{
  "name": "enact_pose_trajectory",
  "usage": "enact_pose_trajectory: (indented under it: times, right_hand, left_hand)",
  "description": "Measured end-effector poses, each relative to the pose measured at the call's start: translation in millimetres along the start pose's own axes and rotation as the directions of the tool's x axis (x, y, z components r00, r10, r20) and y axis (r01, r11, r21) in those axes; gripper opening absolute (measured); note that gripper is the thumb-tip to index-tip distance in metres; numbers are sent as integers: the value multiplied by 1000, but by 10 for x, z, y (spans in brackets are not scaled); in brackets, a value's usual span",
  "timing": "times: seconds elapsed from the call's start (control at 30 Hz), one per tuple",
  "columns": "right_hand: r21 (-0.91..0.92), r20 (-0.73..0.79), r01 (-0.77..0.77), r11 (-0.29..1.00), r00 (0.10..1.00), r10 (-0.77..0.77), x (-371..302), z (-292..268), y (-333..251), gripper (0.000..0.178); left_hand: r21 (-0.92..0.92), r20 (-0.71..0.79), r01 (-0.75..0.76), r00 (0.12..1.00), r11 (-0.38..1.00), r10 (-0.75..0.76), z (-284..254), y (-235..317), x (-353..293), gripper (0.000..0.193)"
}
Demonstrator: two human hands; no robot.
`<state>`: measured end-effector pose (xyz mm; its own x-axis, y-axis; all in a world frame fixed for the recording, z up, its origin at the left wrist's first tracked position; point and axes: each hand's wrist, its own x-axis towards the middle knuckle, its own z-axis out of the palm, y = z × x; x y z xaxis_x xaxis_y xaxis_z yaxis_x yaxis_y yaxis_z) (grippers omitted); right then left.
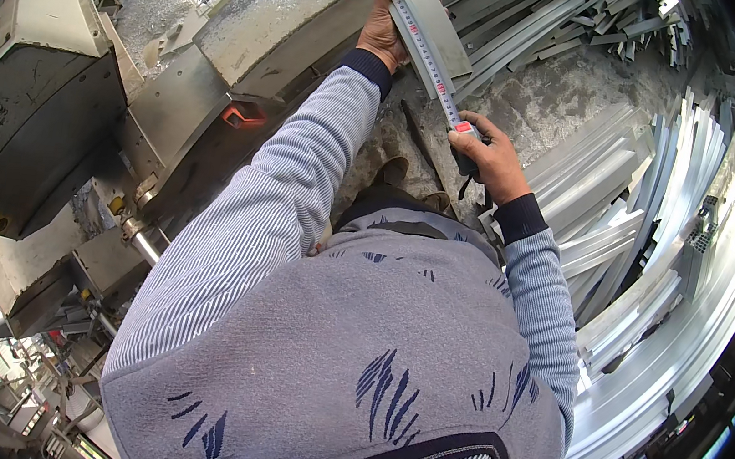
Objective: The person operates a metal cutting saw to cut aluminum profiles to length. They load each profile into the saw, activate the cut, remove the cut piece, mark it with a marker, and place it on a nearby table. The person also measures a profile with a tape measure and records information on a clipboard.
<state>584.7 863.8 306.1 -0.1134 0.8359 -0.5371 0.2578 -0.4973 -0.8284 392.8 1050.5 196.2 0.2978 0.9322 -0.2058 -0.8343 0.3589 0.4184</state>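
My left hand (384, 32) is closed round the near edge of a pale metal profile (431, 12), its thumb up beside the tape. Along that profile runs the drawn-out white blade (421, 51) of a tape measure (464, 142). My right hand (497, 161) grips the tape measure's dark case, which has a red and white patch, with the thumb on top. The case is just past the profile's near end. A black strap hangs below it. The far end of both profile and blade runs out of view at the top.
At the left stands a large grey machine (41, 125), its bed (269, 20) strewn with metal chips. An orange-framed device (244, 114) is on its side. Long metal profiles (646, 355) lie stacked at the right, with more offcuts (632, 19) at the far right. Chips litter the floor.
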Motion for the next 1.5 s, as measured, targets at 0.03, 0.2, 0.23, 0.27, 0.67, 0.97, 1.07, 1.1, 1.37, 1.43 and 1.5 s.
enact_pose_trajectory:
  times: [0.03, 0.2, 0.23, 0.27, 0.67, 0.97, 1.07, 1.1, 1.37, 1.43, 1.5]
  right_hand:
    - [-9, -1, -8, 1000, 1000, 8, 6, 0, -2, 64]
    - [-53, -15, 10, 999, 1000, -10, 8, 2, -4, 64]
    - [-57, -14, 9, 998, 1000, -10, 5, -1, -4, 64]
    - [-46, -14, 9, 999, 1000, -9, 7, 2, -4, 64]
    - [38, 25, -12, 999, 1000, 11, -7, -5, -26, 61]
    - [71, -51, 203, 977, 979, -199, -13, -6, 66, 68]
    - [175, -125, 209, 962, 974, -189, -128, -108, 227, 67]
    - [234, -161, 185, 954, 976, -150, -202, -174, 318, 67]
    - [211, -640, 143, 967, 768, 26, -1143, -655, 1744, 61]
    - [304, -707, 63, 951, 684, 181, -1446, -612, 2162, 58]
    - [491, -677, 18, 871, 637, 369, -1781, -518, 2514, 56]
  left_hand:
    - [-7, 6, 4, 1000, 1000, -4, -9, 3, 3, 78]
    - [-18, 14, 5, 1000, 1000, -4, -37, 20, 24, 78]
    - [-14, 12, 1, 1000, 1000, 0, -35, 17, 26, 77]
    - [-10, 10, -4, 1000, 1000, 4, -33, 20, 32, 77]
    - [-23, 10, 13, 1000, 1000, -13, -29, 21, 37, 75]
    - [-34, 58, 96, 994, 995, -94, -36, 107, -100, 106]
    - [88, -51, 38, 998, 995, -33, -70, 162, -158, 107]
    - [-67, 77, 150, 986, 986, -145, -63, 178, -130, 111]
    - [-47, 31, 109, 994, 993, -107, -63, 96, -309, 115]
    - [-95, 54, 132, 990, 987, -127, -59, 14, -430, 108]
    - [-71, 94, 170, 982, 983, -163, -52, -68, -523, 107]
